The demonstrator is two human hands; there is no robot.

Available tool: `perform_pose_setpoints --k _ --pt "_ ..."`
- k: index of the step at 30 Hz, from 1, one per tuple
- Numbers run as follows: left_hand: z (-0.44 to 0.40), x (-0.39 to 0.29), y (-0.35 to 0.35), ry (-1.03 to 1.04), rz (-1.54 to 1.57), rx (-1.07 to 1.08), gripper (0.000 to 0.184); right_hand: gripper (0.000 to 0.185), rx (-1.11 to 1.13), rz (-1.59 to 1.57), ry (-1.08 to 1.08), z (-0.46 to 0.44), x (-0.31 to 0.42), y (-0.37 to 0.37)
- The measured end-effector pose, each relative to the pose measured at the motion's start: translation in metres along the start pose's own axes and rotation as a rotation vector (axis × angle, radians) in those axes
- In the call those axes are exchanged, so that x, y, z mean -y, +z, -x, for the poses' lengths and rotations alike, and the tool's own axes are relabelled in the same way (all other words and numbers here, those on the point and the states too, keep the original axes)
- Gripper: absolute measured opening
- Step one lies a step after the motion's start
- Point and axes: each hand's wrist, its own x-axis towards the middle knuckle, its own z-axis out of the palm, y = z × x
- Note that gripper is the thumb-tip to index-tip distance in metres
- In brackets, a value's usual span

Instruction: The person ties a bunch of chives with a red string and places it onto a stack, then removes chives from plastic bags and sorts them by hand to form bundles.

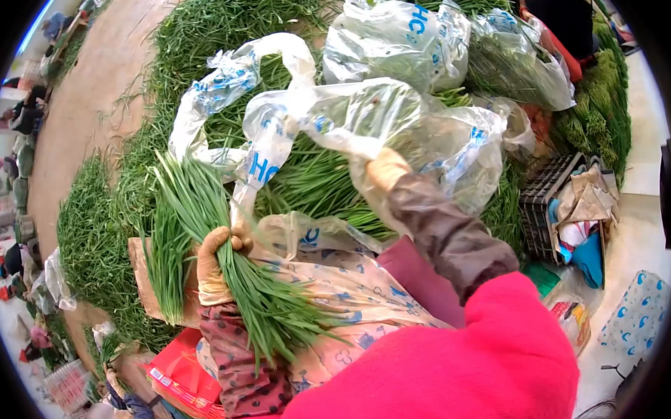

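My left hand (215, 269), in a tan glove, is closed around a bunch of long green chives (268, 298). Their pale ends point up and away, and the leaf tips hang over my patterned apron (365, 287). Just left of it, another chive bunch (170, 273) rests on a wooden board (142, 270). My right hand (388, 170), also gloved, is closed on the edge of a clear plastic bag (372, 110) with blue print. Its fingers are partly hidden by the plastic. Loose chives (312, 177) lie beneath the bag.
Filled plastic bags (396, 46) stand at the far side. A dark crate (549, 208) with cloths is at my right, a red bag (184, 373) at my lower left. Heaps of greens (97, 227) spread around. Other people sit along the left edge.
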Motion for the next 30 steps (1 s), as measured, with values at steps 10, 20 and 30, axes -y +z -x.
perform_pose_setpoints --k 10,20,30 --pt "0.001 -0.007 -0.028 -0.124 0.099 -0.018 0.017 0.023 0.176 -0.214 0.045 -0.071 0.032 -0.029" --pt "-0.016 -0.002 -0.018 -0.192 0.093 0.053 0.022 0.017 -0.112 -0.038 -0.631 -0.088 0.129 0.053" --pt "-0.045 0.008 0.016 -0.154 0.032 0.061 0.023 0.036 0.299 -0.565 -0.114 -0.145 -0.069 0.021"
